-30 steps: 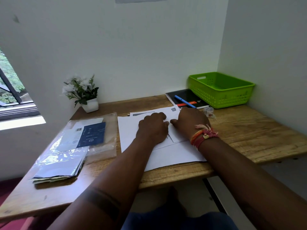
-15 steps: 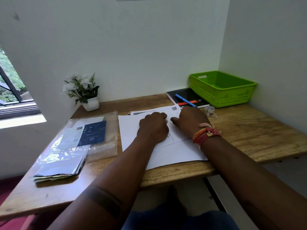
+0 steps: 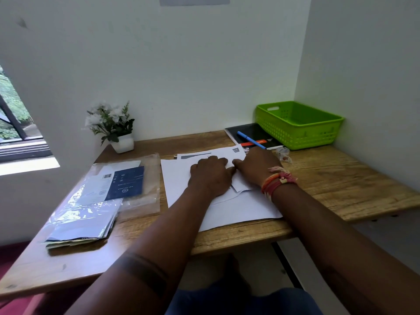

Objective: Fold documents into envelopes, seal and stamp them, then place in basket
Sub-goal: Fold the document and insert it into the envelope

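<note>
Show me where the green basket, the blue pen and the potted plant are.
green basket (image 3: 295, 136): head view, on its perforated front wall.
blue pen (image 3: 250, 139): head view, on the middle of its barrel.
potted plant (image 3: 123, 143): head view, on its white pot.

Left hand (image 3: 210, 176): knuckles up, fingers curled down onto folded paper (image 3: 241, 186).
Right hand (image 3: 255, 168): beside the left, thumbs nearly meeting, pressing the same paper.
White sheet (image 3: 238, 208): flat beneath both hands on the bench (image 3: 341, 178).
Green basket (image 3: 300, 123): far right corner.
Black notebook (image 3: 252, 133): just left of the basket, blue pen (image 3: 250, 139) lying on it.
Plastic sleeve (image 3: 95, 196): left side, holding blue and white envelopes.
Potted plant (image 3: 111, 126): against the back wall.
</note>
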`<state>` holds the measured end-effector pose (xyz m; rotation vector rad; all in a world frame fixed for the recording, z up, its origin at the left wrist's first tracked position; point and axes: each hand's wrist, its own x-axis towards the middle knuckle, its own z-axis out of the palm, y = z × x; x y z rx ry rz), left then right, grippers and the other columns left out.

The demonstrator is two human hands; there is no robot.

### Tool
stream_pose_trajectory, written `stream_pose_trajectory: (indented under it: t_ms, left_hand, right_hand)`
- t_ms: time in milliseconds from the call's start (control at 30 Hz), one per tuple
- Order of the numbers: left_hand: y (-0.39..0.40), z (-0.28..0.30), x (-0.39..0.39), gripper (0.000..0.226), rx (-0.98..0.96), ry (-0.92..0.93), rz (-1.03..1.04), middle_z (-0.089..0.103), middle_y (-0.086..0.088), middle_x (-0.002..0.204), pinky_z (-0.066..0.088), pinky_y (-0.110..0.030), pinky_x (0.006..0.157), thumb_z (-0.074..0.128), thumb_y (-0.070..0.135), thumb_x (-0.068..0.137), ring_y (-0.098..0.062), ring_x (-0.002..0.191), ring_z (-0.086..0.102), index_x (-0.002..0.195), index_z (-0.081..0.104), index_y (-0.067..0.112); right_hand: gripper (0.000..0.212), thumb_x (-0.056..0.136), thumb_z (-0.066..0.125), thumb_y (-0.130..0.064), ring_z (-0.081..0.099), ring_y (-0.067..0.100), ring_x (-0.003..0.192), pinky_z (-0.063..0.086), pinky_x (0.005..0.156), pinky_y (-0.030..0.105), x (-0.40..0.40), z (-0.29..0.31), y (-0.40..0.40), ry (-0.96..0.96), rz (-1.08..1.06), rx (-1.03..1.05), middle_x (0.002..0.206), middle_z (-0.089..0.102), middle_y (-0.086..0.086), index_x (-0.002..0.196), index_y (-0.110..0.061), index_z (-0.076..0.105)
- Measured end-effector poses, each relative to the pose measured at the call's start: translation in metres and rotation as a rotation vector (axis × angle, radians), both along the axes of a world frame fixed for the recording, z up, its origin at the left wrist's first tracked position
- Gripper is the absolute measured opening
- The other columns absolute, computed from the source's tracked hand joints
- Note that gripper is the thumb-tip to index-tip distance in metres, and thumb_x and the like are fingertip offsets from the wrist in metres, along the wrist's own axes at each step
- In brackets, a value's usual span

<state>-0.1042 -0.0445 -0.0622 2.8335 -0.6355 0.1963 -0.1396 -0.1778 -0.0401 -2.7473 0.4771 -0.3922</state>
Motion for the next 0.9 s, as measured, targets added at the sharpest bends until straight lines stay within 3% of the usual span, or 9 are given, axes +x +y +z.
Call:
stream_pose_trajectory:
  t_ms: [200, 400, 467, 567, 700, 800, 900]
  left_hand:
    - [-0.001, -0.001, -0.004, 0.081, 0.070, 0.040, -0.051, 0.035, -0.006, 0.160, 0.026, -0.050, 0.114, 0.035, 0.080, 0.089, -0.032, 0.144, 0.033, 0.154, 0.037, 0.030]
    - [-0.006, 0.000, -0.008, 0.083, 0.064, 0.038, -0.077, 0.032, -0.009, 0.159, 0.023, -0.050, 0.115, 0.042, 0.079, 0.087, -0.034, 0.144, 0.030, 0.153, 0.037, 0.028]
    - [-0.008, -0.002, -0.009, 0.085, 0.036, 0.024, -0.085, 0.038, -0.008, 0.155, 0.026, -0.050, 0.112, 0.044, 0.082, 0.083, -0.034, 0.141, 0.034, 0.149, 0.041, 0.028]
    - [-0.009, -0.003, -0.008, 0.096, 0.000, 0.021, -0.086, 0.044, -0.007, 0.151, 0.028, -0.051, 0.110, 0.038, 0.093, 0.074, -0.033, 0.138, 0.039, 0.145, 0.046, 0.028]
    - [-0.010, -0.004, -0.007, 0.110, -0.007, 0.023, -0.080, 0.044, -0.007, 0.153, 0.029, -0.054, 0.109, 0.029, 0.101, 0.067, -0.033, 0.139, 0.039, 0.148, 0.043, 0.027]
    - [-0.008, -0.003, -0.007, 0.099, -0.047, 0.036, -0.086, 0.043, -0.006, 0.155, 0.028, -0.052, 0.111, 0.035, 0.093, 0.076, -0.031, 0.141, 0.038, 0.150, 0.040, 0.027]
    - [-0.003, -0.004, -0.002, 0.064, -0.190, 0.036, -0.093, 0.049, -0.003, 0.149, 0.032, -0.047, 0.111, 0.049, 0.066, 0.093, -0.027, 0.137, 0.042, 0.146, 0.045, 0.030]
  right_hand:
    - [0.043, 0.093, 0.055, -0.047, 0.062, 0.030, 0.105, 0.037, 0.073, 0.028, -0.008, 0.008, 0.001, -0.006, -0.040, 0.016, 0.112, 0.066, 0.012, 0.109, -0.007, 0.063]
    - [0.020, 0.099, 0.050, -0.038, 0.062, 0.029, 0.107, 0.041, 0.078, 0.030, -0.020, 0.027, 0.011, 0.128, 0.064, -0.112, 0.116, 0.066, 0.011, 0.097, -0.019, 0.056]
    - [0.029, 0.099, 0.051, -0.038, 0.061, 0.028, 0.110, 0.041, 0.080, 0.029, -0.021, 0.032, 0.012, 0.173, 0.069, -0.072, 0.118, 0.066, 0.012, 0.108, -0.013, 0.063]
    - [0.035, 0.097, 0.055, -0.043, 0.062, 0.026, 0.110, 0.040, 0.079, 0.029, -0.017, 0.037, 0.008, 0.250, 0.024, 0.026, 0.118, 0.066, 0.011, 0.100, -0.009, 0.064]
    - [0.054, 0.090, 0.065, -0.047, 0.060, 0.025, 0.114, 0.043, 0.081, 0.029, -0.011, 0.036, -0.003, 0.236, -0.020, 0.127, 0.124, 0.063, 0.011, 0.125, -0.006, 0.059]
    - [0.062, 0.087, 0.070, -0.046, 0.061, 0.023, 0.108, 0.043, 0.075, 0.026, -0.008, 0.033, -0.012, 0.202, -0.058, 0.164, 0.122, 0.062, 0.010, 0.130, -0.005, 0.055]
    - [0.047, 0.087, 0.068, -0.051, 0.059, 0.017, 0.086, 0.038, 0.058, 0.024, -0.005, 0.034, -0.021, 0.206, 0.029, 0.198, 0.102, 0.063, 0.006, 0.108, -0.009, 0.067]
